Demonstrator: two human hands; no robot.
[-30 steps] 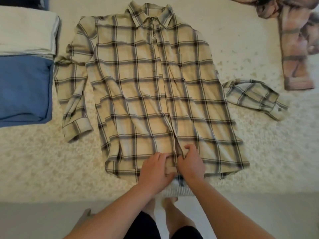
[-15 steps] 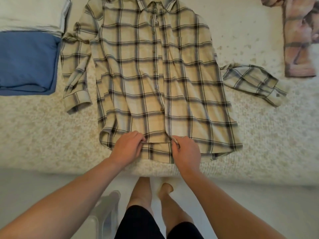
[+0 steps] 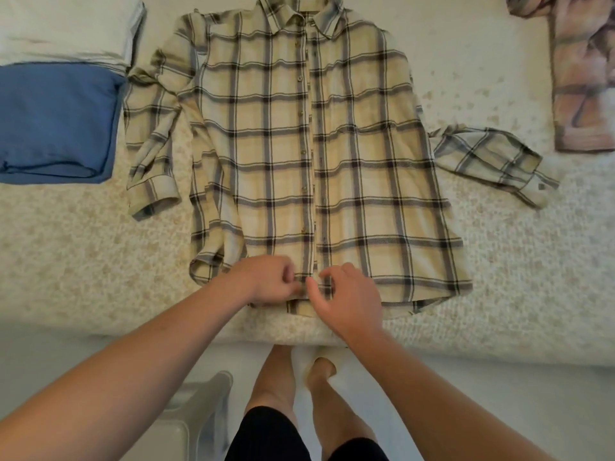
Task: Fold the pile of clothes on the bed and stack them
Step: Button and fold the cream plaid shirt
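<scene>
A beige plaid button shirt (image 3: 359, 161) lies flat, front up, on the cream bedspread (image 3: 83, 261), collar away from me. Its left sleeve hangs down beside the body; its right sleeve sticks out sideways. My left hand (image 3: 266, 282) rests on the bottom hem just left of the button placket, fingers curled and pinching the cloth. My right hand (image 3: 346, 296) sits just right of the placket at the hem, thumb and curled fingers at the fabric edge. The two hands almost touch.
A folded blue garment (image 3: 56, 118) and a folded white one (image 3: 66, 24) lie at the far left. A pink striped garment (image 3: 582, 78) lies unfolded at the far right. A white plastic basket (image 3: 186, 417) stands on the floor by my legs.
My hands were spread apart along the hem half a second ago; now they have come back together at the placket. The view has tilted up, showing the collar.
</scene>
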